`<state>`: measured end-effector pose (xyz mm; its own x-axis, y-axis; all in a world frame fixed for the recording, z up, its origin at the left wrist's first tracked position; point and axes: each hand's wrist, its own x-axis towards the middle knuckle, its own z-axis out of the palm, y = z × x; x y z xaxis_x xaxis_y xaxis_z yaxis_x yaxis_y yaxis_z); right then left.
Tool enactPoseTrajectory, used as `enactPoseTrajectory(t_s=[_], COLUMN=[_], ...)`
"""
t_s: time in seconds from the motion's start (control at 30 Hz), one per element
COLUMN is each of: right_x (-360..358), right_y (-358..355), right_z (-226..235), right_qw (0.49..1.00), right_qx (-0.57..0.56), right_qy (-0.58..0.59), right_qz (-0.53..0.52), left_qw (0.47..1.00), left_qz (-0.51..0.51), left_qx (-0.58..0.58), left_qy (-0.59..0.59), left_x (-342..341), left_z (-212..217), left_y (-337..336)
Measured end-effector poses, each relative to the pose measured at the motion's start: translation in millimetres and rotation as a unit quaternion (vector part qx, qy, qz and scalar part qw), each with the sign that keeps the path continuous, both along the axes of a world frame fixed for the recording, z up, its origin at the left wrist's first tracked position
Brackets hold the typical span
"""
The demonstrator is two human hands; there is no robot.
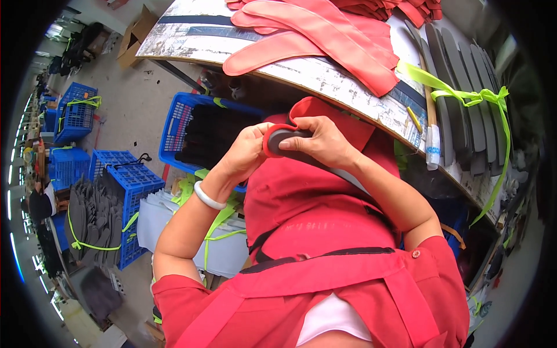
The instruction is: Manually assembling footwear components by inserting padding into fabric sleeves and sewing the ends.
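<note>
My left hand (250,148) pinches the edge of a red fabric cover (308,106) near the rounded end of a dark grey flat strip (284,139). The red edge curls around that tip. Opposite it, my right hand (325,142) is closed on the strip and the cover, its thumb pressed on the grey face. The strip runs back under my right forearm, where part of it is hidden. Both hands are in front of my red apron, just off the table edge. How far the cover encloses the strip cannot be made out.
Long red covers (325,49) lie piled on the worn white table (197,43). To the right stands a bundle of grey strips (458,87) tied with a yellow-green band (478,95). A blue crate (169,130) of dark pieces sits below; tied grey pieces (96,214) lie left.
</note>
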<state>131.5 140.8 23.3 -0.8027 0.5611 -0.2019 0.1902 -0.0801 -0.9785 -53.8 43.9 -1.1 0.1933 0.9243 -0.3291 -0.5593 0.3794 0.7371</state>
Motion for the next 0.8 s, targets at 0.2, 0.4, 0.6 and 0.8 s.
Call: enactPoseTrajectory(t_s=[0.2,0.4,0.6,0.8], right_x=[1.5,4.5,2.1,-7.1], right_y=[-0.1,0.3,-1.6,-0.1], right_z=[-11.9,-18.9,-15.3,-42.9], right_qw=[0.999,0.996,0.990,0.963], right_qx=[-0.031,-0.054,-0.111,0.248], right_qy=[0.005,0.034,0.055,-0.049], right_qz=[0.022,0.059,0.060,-0.098], left_qw=[0.998,0.999,0.999,0.957], left_qz=[0.022,-0.012,0.010,0.081], left_qx=[-0.050,-0.006,-0.033,0.077], left_qy=[-0.005,0.051,-0.030,0.267], left_x=[-3.3,1.5,3.8,16.7], left_z=[-3.7,-4.5,2.6,13.8], left_y=[-4.1,-6.0,-4.7,-10.5])
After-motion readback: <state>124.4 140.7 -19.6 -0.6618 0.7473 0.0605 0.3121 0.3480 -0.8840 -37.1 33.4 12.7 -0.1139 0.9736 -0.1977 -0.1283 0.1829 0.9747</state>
